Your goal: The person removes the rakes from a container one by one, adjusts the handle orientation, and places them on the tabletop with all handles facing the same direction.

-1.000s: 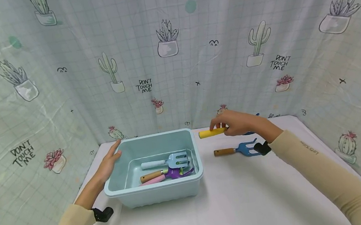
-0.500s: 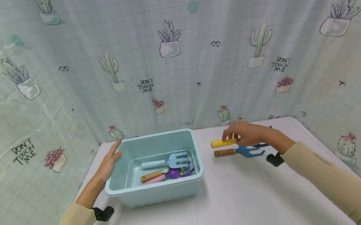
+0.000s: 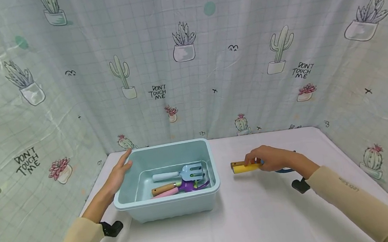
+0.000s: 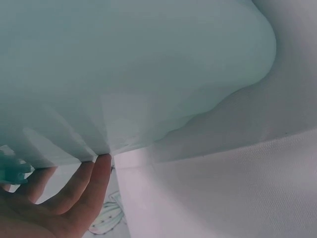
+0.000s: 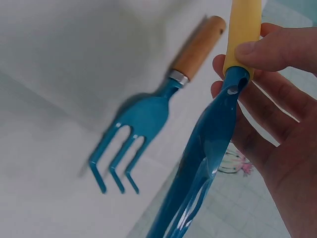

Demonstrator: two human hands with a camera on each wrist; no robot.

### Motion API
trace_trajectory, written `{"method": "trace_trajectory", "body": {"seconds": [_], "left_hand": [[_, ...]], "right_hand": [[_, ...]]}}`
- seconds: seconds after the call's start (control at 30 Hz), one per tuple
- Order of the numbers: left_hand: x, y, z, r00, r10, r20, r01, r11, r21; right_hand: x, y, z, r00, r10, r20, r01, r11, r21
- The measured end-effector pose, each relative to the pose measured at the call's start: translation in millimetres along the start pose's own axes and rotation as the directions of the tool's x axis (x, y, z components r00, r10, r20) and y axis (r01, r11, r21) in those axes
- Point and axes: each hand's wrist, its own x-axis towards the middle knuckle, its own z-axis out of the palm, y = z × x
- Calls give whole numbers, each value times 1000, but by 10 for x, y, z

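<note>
Item 1: hand tool with yellow handle and blue metal head (image 5: 212, 121). Held in the right hand (image 3: 271, 158); the handle is pinched between thumb and fingers close to the metal. The head is presented nearly edge-on, so its exact pattern cannot be settled, though slots or tines are suggested.

Item 2: blue three-tined fork with wooden handle (image 5: 151, 109). Laid on the white tabletop (image 3: 255, 218), not grasped by either hand; its tines are bent at the ends.

Placement, items 1 and 2: in the head view the two handles are set side by side, long axes running roughly left to right, butt ends directed toward the tub. The wooden handle is seen just beyond the yellow one and partly covered by it. In the right wrist view the fork is found on the side of the held tool away from the palm. Both lie by the right hand, well apart from the left.

Item 3: pale blue tub (image 3: 172, 210), placed to the left of items 1 and 2. Touched at its left side by the left hand (image 3: 115, 180), fingers extended and spread against the wall. Contained: a light blue fork (image 3: 189, 173), a purple-headed tool (image 3: 188, 186), a wooden handle (image 3: 163, 189) and a pink handle (image 3: 166, 194).
</note>
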Motion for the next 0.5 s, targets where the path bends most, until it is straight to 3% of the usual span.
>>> {"method": "trace_trajectory", "body": {"seconds": [0.13,0.5], "left_hand": [[9,1,2,1000,-8,-1,8,1000,-2],[4,-2,-2,1000,-7,5,7,1000,0]], "right_hand": [[-18,56,113,999,-32,0,32,999,-2],[-36,168,376,1000,0,-18,0,1000,16]]}}
